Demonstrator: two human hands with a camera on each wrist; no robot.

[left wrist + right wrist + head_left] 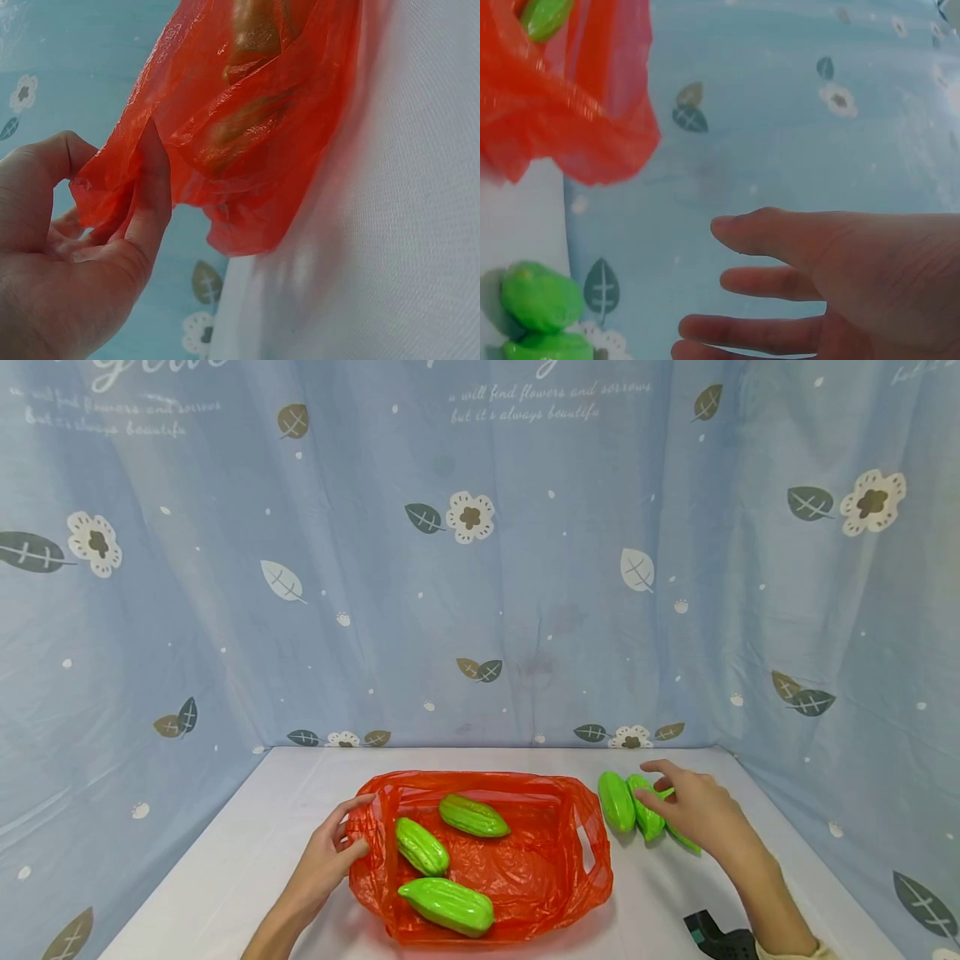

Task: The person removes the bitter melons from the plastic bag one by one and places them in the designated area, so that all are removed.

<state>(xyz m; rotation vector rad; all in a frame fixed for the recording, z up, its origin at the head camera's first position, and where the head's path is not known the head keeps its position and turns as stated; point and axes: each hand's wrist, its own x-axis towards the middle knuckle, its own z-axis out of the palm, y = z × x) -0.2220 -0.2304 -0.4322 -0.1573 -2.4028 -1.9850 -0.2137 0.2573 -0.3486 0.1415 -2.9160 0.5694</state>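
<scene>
A red plastic bag [525, 868] sits with its mouth spread wide on the white table. Inside lie three glossy green ridged gourds: one near the back [474, 816], one at the left [422, 847] and a larger one in front [447, 906]. My left hand [330, 847] holds the bag's left edge; in the left wrist view, thumb and fingers pinch a fold of the red film [112, 180]. My right hand [701, 806], fingers spread and holding nothing, hovers over three more green gourds [617, 802] to the bag's right. It partly hides two of them.
The white table [300, 793] ends at a blue curtain [360, 635] printed with leaves and flowers, which closes in the back and both sides. A cut-out handle [586, 850] forms the bag's right side. A black device [723, 939] is by the right wrist.
</scene>
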